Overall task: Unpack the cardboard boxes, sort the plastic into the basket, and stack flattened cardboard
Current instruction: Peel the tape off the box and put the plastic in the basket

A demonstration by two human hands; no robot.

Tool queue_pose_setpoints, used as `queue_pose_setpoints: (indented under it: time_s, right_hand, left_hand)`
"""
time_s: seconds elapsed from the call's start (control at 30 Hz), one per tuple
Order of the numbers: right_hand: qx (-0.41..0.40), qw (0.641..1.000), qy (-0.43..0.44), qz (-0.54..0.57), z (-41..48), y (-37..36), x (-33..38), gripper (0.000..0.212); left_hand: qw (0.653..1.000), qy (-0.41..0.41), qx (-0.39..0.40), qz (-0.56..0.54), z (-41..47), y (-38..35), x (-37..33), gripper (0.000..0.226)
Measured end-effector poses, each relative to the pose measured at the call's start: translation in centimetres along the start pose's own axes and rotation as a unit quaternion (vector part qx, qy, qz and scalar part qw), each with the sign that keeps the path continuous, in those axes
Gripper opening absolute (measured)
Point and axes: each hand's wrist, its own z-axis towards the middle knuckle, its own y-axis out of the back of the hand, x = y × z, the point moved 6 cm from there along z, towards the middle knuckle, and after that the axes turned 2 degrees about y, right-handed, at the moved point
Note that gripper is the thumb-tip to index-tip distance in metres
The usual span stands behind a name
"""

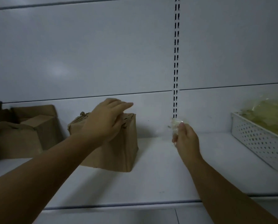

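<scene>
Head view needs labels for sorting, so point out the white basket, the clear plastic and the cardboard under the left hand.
white basket (251,136): head view, perforated front wall.
clear plastic (175,125): head view, crumpled upper part.
cardboard (122,151): head view, bare front face.

— What are you counting here?
— I am counting one lone cardboard box (117,152) standing apart, and at least two more cardboard boxes (21,136) crowding at the left; I cannot tell their exact number.
— Anything else?
— One white perforated basket (254,138), one clear plastic piece (176,126) and two hands are showing: left hand (106,120), right hand (186,139).
</scene>
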Motion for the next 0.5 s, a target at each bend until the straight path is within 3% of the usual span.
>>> queue_pose_setpoints:
  time_s: [0.07,0.13,0.23,0.3,0.37,0.43,0.5]
  right_hand:
    - [0.001,0.995,-0.032,0.094,0.1,0.1,0.3,0.032]
    - [0.008,0.979,-0.067,0.192,0.1,0.2,0.6,0.03]
    - [0.081,0.96,-0.083,0.256,-0.6,-0.8,1.2,0.037]
    - [0.125,0.954,-0.081,0.262,-1.3,-1.3,1.4,0.039]
    - [0.148,0.963,-0.07,0.214,-1.8,-0.8,1.8,0.036]
    - [0.156,0.976,-0.057,0.138,-2.2,0.6,2.3,0.034]
    - [0.152,0.985,-0.059,0.057,-2.3,3.0,2.8,0.03]
  left_hand:
    - [0.99,-0.068,-0.075,-0.102,-0.4,1.2,-4.2,0.042]
    - [0.975,-0.078,-0.082,-0.192,-0.7,-0.6,-7.8,0.037]
    - [0.944,0.07,-0.013,-0.322,-0.2,-6.9,-9.2,0.049]
    - [0.868,0.189,0.046,-0.458,0.2,-10.4,-8.6,0.058]
    - [0.784,0.25,0.069,-0.564,0.9,-12.5,-8.1,0.053]
    - [0.783,0.233,0.071,-0.572,2.1,-12.8,-8.2,0.034]
    - [0.818,0.182,0.054,-0.544,3.4,-12.4,-9.2,0.019]
